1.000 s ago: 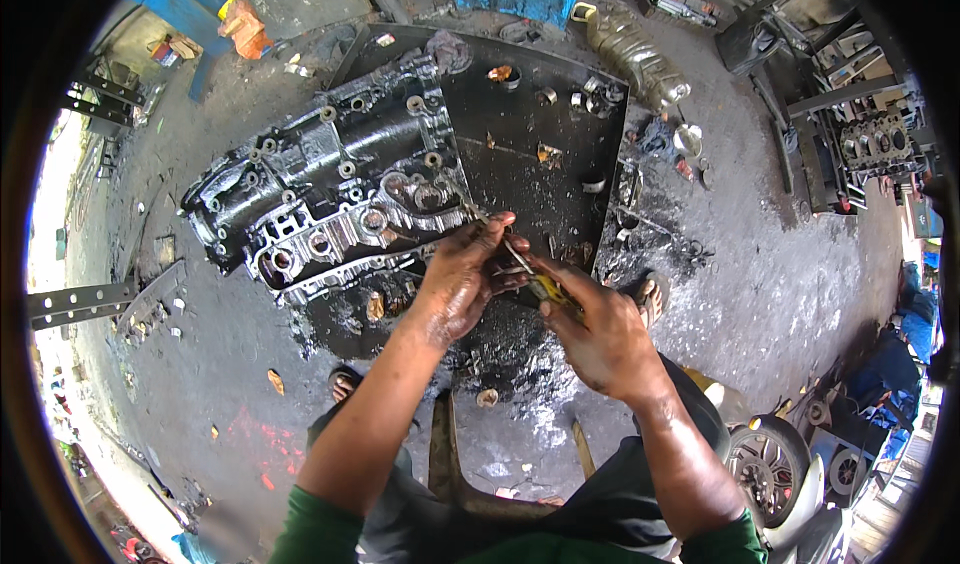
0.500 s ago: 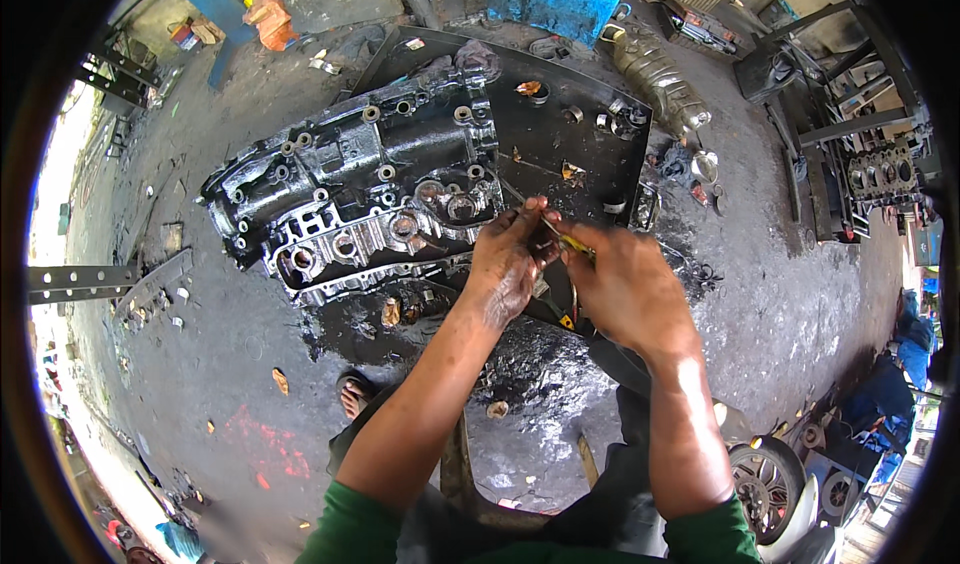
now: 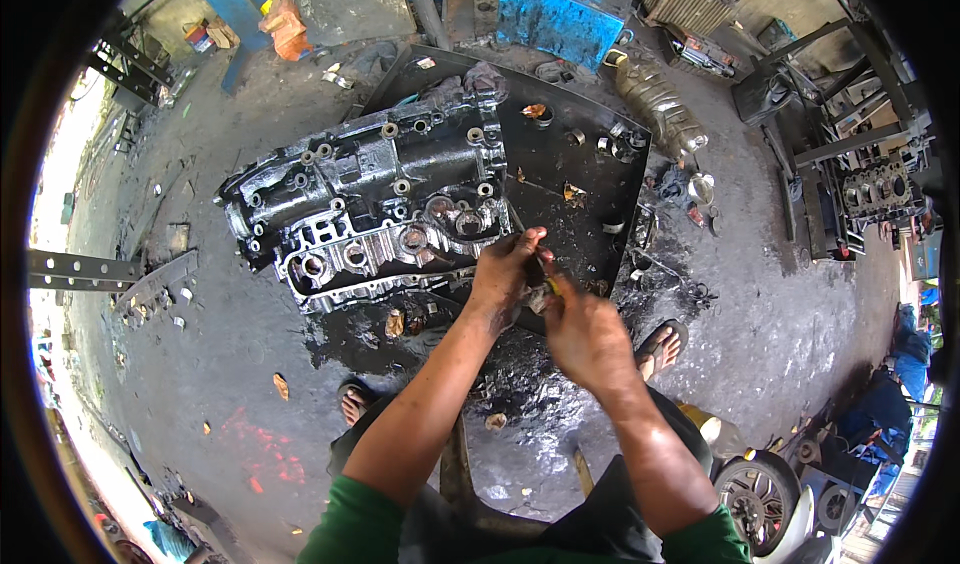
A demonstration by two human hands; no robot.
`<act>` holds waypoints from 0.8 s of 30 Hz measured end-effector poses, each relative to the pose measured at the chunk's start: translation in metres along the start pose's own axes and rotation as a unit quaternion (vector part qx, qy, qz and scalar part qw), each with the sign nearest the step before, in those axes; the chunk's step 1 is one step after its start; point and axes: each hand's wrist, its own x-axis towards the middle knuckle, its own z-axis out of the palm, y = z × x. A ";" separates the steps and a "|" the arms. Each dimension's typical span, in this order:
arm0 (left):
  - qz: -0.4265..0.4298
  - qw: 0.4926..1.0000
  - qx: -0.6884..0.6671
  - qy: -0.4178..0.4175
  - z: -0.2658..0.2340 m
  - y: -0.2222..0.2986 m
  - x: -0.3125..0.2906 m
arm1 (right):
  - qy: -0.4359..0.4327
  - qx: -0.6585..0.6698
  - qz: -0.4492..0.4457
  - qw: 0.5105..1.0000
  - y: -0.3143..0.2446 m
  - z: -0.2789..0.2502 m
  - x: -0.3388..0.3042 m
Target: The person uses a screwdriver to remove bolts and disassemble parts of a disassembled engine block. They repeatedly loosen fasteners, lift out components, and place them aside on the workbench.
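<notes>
My left hand [image 3: 500,279] is closed with the thumb and a finger stretched past a small greyish part [image 3: 538,297]; its kind is hard to make out. Against it, my right hand [image 3: 590,339] is closed round a slim tool with a yellow handle [image 3: 555,286], blurred by motion and mostly covered by the fingers. Both hands meet just beyond the near right corner of an oily metal engine cylinder head [image 3: 370,169]. It lies on a black metal tray [image 3: 560,194], with its bolt holes and ports facing up.
Loose bearing shells [image 3: 610,146] and dry leaves [image 3: 573,194] lie on the tray. A dark rag [image 3: 487,79] sits at its far edge. Beyond stand a blue metal box [image 3: 560,12] and a large plastic bottle [image 3: 660,104]. Another engine part [image 3: 875,186] rests far right; a wheel [image 3: 760,489] is near right.
My right hand has moved left and nearer to me, with the yellow-handled tool turned in it. The left hand stays almost in place. My right foot now shows, as the view has shifted slightly.
</notes>
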 end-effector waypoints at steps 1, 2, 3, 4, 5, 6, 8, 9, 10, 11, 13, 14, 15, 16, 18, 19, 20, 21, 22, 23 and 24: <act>-0.001 0.999 -0.032 -0.032 0.000 -0.001 0.002 | -0.004 -0.053 0.011 0.999 0.002 -0.004 0.006; -0.014 0.999 -0.032 -0.030 0.002 -0.002 0.004 | -0.015 0.009 0.042 0.999 0.004 -0.008 0.012; -0.013 1.000 -0.027 0.008 0.002 -0.003 0.006 | -0.024 0.022 0.003 0.999 0.003 -0.008 0.019; -0.007 0.999 -0.031 0.016 0.003 -0.003 0.007 | -0.014 0.014 -0.010 1.000 0.002 -0.009 0.022; -0.027 0.999 -0.028 0.034 0.004 -0.002 0.008 | 0.000 0.002 -0.018 1.000 0.001 -0.009 0.024; -0.030 0.998 -0.017 0.055 0.005 -0.001 0.007 | -0.011 0.013 -0.032 0.999 0.000 -0.011 0.024; -0.015 1.000 -0.016 0.019 0.006 0.001 0.002 | 0.003 0.011 -0.027 1.000 -0.003 -0.012 0.020; -0.019 0.999 -0.007 0.036 0.006 0.002 -0.002 | -0.044 0.022 -0.033 0.998 -0.002 -0.016 0.017; -0.019 1.000 -0.006 0.022 0.009 0.001 -0.004 | -0.048 0.007 0.001 0.999 -0.002 -0.017 0.016; -0.010 1.000 -0.010 -0.007 0.010 0.001 -0.007 | -0.051 0.053 0.045 0.996 0.000 -0.022 0.013; -0.049 0.999 0.009 0.003 0.012 0.001 -0.006 | -0.008 0.105 0.023 0.994 0.002 -0.024 0.015; -0.034 0.998 0.017 0.040 0.013 0.002 -0.003 | -0.018 0.116 0.015 0.993 0.003 -0.021 0.019; -0.016 0.997 0.020 0.069 0.014 0.000 0.001 | -0.029 0.113 0.037 0.992 0.004 -0.019 0.023; -0.003 0.997 0.031 0.076 0.013 0.000 0.004 | -0.034 0.138 0.032 0.989 0.005 -0.014 0.024; 0.001 0.997 0.023 0.073 0.011 -0.006 0.007 | 0.035 0.148 0.003 0.988 0.009 -0.005 0.026; 0.003 0.996 0.020 0.085 0.010 -0.008 0.009 | 0.042 0.150 -0.014 0.988 0.008 0.002 0.026; 0.017 0.996 0.026 0.087 0.009 -0.013 0.008 | -0.028 0.197 0.063 0.978 0.013 0.002 0.025; 0.053 0.995 0.061 0.061 0.007 -0.016 0.007 | -0.022 0.235 0.074 0.969 0.016 0.005 0.023; 0.089 0.990 0.093 0.059 0.008 -0.020 0.008 | -0.036 0.266 0.090 0.959 0.016 0.007 0.023; 0.123 0.983 0.123 0.057 0.008 -0.024 0.008 | -0.035 0.293 0.135 0.946 0.018 0.007 0.021; 0.070 0.989 0.121 0.045 0.006 -0.025 0.010 | -0.025 0.287 0.144 0.947 0.017 0.009 0.022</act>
